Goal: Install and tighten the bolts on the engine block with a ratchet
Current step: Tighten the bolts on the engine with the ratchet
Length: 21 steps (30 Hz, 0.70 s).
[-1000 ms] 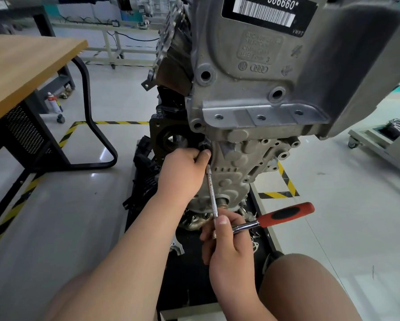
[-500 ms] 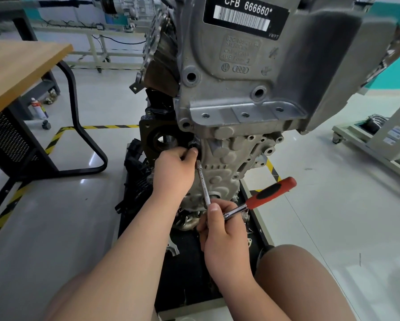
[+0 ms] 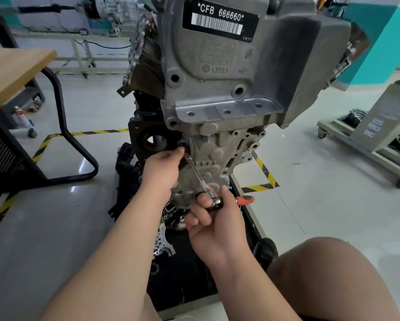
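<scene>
The grey cast-metal engine block (image 3: 220, 154) stands upright straight ahead, just above both hands. The left hand (image 3: 163, 170) reaches up to the block's left edge, its fingertips curled round the upper end of a slim steel extension bar (image 3: 197, 173). The bar slants down and right to the chrome ratchet with a red-and-black handle (image 3: 245, 200). The right hand (image 3: 220, 230) grips the ratchet head between thumb and curled fingers, just below the block's lower face.

The left fingertips hide what the bar's tip sits on. The right hand covers most of the ratchet handle, so only its rounded red end shows.

The block's surface is dull and pitted, with round bosses and open bolt holes. A glossy black barcode label (image 3: 220, 17) sits near its top.
</scene>
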Tool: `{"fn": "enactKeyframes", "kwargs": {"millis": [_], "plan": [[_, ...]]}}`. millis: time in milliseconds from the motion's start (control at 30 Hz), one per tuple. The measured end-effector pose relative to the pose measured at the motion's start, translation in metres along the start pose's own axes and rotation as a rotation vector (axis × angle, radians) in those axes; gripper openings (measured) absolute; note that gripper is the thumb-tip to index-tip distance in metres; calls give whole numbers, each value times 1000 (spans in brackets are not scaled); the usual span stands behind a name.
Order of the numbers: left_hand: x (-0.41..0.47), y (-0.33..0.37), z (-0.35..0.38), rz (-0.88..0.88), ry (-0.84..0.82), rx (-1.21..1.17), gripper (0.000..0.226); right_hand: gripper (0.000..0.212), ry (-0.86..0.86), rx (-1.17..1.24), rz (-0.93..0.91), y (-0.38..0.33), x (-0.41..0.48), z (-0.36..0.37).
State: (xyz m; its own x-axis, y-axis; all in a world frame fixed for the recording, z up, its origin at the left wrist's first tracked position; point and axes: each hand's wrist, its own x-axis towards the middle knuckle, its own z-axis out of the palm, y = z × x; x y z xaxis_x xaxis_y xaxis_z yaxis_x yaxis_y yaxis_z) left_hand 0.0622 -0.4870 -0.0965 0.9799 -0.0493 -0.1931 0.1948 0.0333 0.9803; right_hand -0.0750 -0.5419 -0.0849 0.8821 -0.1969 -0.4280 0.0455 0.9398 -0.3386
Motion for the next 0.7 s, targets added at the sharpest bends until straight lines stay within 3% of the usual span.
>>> {"fn": "enactKeyframes", "kwargs": {"millis": [200,367,500,600,700], "plan": [[-9,-2,-2,-98,-146,-90,26,46,-90,327,261,-2,-1,-7],[-38,-8,-9,-136,-417,-54,40,57,-76,214,259,0,2,-8],[-50,-7,-12,-152,-411,-64,39,49,-107,157,273,4,0,-6],[-54,-8,-10,-158,-317,-135,36,46,-85,-18,229,10,-2,-8],[-56,-11,-11,-164,-293,-153,31,38,57,-536,-55,16,-4,-11]]}}
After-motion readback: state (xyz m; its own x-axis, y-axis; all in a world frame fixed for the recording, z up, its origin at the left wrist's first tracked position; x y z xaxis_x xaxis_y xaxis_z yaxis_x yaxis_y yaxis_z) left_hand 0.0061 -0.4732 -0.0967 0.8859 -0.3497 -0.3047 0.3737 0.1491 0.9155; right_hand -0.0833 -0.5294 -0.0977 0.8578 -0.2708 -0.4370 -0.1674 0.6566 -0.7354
